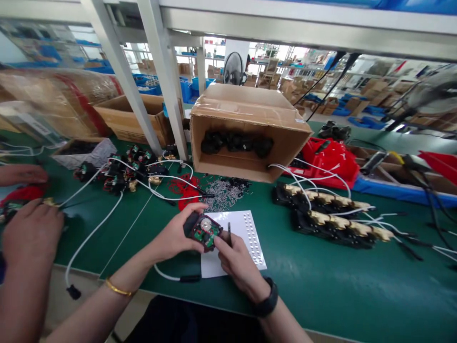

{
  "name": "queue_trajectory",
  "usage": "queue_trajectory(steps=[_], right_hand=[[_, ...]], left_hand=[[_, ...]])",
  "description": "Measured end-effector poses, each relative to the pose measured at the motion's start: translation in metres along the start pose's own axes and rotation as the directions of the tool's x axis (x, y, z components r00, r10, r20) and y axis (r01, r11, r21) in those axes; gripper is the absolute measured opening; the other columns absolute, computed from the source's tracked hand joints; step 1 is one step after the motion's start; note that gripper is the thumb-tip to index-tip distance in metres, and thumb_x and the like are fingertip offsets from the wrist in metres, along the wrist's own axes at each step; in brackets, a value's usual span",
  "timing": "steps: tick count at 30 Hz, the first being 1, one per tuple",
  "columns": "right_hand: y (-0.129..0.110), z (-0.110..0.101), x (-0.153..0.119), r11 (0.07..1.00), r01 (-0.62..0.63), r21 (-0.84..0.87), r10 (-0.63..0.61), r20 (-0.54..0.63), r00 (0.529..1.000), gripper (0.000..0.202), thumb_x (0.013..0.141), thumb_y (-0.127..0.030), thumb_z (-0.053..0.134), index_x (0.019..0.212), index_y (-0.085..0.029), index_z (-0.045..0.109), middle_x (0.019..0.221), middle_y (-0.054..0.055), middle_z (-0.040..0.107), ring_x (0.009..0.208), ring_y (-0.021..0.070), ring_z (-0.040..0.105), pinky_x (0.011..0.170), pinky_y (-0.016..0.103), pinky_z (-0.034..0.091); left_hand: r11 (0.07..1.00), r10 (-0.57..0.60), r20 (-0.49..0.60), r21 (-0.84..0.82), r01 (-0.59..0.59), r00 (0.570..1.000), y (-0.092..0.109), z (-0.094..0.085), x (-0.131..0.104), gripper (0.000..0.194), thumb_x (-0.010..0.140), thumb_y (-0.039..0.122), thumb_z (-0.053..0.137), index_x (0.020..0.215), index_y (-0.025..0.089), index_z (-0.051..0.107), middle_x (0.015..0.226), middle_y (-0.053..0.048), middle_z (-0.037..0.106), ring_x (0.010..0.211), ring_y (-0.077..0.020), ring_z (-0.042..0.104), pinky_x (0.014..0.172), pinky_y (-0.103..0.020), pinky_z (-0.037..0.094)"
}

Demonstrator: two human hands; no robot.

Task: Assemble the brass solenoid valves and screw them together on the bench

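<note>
My left hand (178,231) is wrapped round the left side of a small black housing with a green circuit board and a round metal disc (206,225) on its open face. Closed at the right edge of this housing, my right hand (237,259) grips a slim dark tool (229,232) between its fingers; its exact kind is unclear. Beneath both hands lies a white sheet (255,238) with rows of small round dots. A white cable with a black plug (189,278) trails below my left hand.
Small metal pins (223,193) and red rings (183,188) lie behind the sheet. A cardboard box (250,109) with black parts stands behind them. Brass-and-black assemblies (335,224) are at right, wired boards (117,169) at left. A co-worker's hands (34,228) work at far left.
</note>
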State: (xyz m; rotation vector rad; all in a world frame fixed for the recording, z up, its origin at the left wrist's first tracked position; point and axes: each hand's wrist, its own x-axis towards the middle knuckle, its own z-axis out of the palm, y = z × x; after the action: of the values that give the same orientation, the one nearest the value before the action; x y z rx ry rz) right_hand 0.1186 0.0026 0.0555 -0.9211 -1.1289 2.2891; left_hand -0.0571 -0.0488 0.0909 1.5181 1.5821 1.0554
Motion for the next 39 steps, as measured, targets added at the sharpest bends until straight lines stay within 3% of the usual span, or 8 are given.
queue_trajectory(steps=[6,11,14,17,23,27,32,39], right_hand=[[0.023,-0.002,-0.007,0.98,0.048,0.192,0.006,-0.269,0.963,0.042,0.065,-0.045,0.073,0.077,-0.018,0.044,0.046,-0.012,0.033,0.032,-0.0002,0.016,0.028,0.012,0.012],[0.02,-0.015,-0.026,0.995,-0.03,0.092,0.043,-0.145,0.989,0.039,0.071,-0.049,0.067,0.078,-0.014,0.054,0.042,-0.011,0.033,0.03,0.0005,0.013,0.027,0.014,0.014],[-0.005,-0.053,-0.041,0.992,0.127,0.017,-0.122,-0.193,0.974,0.051,0.08,-0.06,0.05,0.077,-0.01,0.063,0.051,-0.001,0.051,0.034,0.0028,0.03,0.034,0.017,0.031],[-0.024,-0.092,-0.047,0.933,0.354,-0.06,-0.346,-0.414,0.842,0.063,0.079,-0.068,0.04,0.061,-0.012,0.063,0.057,0.003,0.054,0.051,0.0076,0.048,0.049,0.018,0.043],[0.001,-0.111,-0.038,0.969,0.175,-0.175,-0.239,-0.483,0.842,0.054,0.075,-0.067,0.048,0.074,-0.014,0.06,0.056,0.004,0.061,0.044,0.0098,0.051,0.04,0.019,0.038],[0.022,-0.109,-0.038,0.944,0.134,-0.302,-0.275,-0.491,0.827,0.038,0.063,-0.044,0.075,0.077,-0.014,0.057,0.062,0.005,0.066,0.052,0.0135,0.059,0.051,0.023,0.048],[0.029,-0.111,-0.038,0.925,0.146,-0.351,-0.334,-0.567,0.753,0.033,0.073,-0.045,0.066,0.08,-0.014,0.056,0.069,0.007,0.067,0.058,0.0163,0.064,0.057,0.027,0.052],[0.023,-0.113,-0.04,0.91,0.132,-0.392,-0.326,-0.483,0.813,0.03,0.075,-0.043,0.065,0.074,-0.015,0.056,0.066,0.006,0.067,0.06,0.0172,0.066,0.058,0.027,0.053]], left_hand=[[0.994,-0.107,-0.162,-0.013,0.107,0.981,-0.022,0.065,-0.01,0.088,0.062,0.026,0.076,0.135,0.026,0.026,0.139,-0.009,0.033,0.127,-0.0284,0.033,0.107,-0.045,0.025],[0.934,-0.24,-0.285,-0.329,0.14,0.928,-0.028,0.081,-0.016,0.083,0.063,0.027,0.074,0.13,0.021,0.025,0.127,-0.012,0.045,0.113,-0.0268,0.049,0.095,-0.041,0.04],[0.856,-0.222,-0.153,-0.503,0.118,0.963,-0.023,0.057,-0.013,0.08,0.058,0.042,0.077,0.123,0.019,0.036,0.114,-0.008,0.053,0.1,-0.0244,0.055,0.083,-0.031,0.046],[0.883,-0.099,0.169,-0.439,0.164,0.981,-0.008,0.039,-0.006,0.072,0.056,0.06,0.07,0.11,0.017,0.049,0.099,-0.005,0.057,0.088,-0.0225,0.056,0.075,-0.028,0.046],[0.999,0.041,0.557,-0.037,-0.025,0.83,0.009,0.076,0.009,0.071,0.056,0.055,0.073,0.113,0.017,0.054,0.13,-0.011,0.047,0.118,-0.0297,0.044,0.1,-0.039,0.034],[0.997,-0.032,0.619,0.079,-0.021,0.785,0.001,0.091,0.01,0.088,0.062,0.053,0.07,0.135,0.016,0.035,0.139,-0.013,0.038,0.125,-0.0292,0.039,0.105,-0.04,0.029],[0.997,-0.042,0.627,0.075,-0.007,0.778,-0.004,0.089,0.009,0.09,0.065,0.052,0.068,0.139,0.019,0.028,0.142,-0.01,0.036,0.128,-0.0288,0.036,0.106,-0.04,0.029],[1.0,-0.019,0.603,0.03,0.002,0.797,-0.007,0.091,0.01,0.087,0.066,0.047,0.07,0.138,0.021,0.029,0.14,-0.009,0.037,0.126,-0.0296,0.039,0.104,-0.043,0.031]])
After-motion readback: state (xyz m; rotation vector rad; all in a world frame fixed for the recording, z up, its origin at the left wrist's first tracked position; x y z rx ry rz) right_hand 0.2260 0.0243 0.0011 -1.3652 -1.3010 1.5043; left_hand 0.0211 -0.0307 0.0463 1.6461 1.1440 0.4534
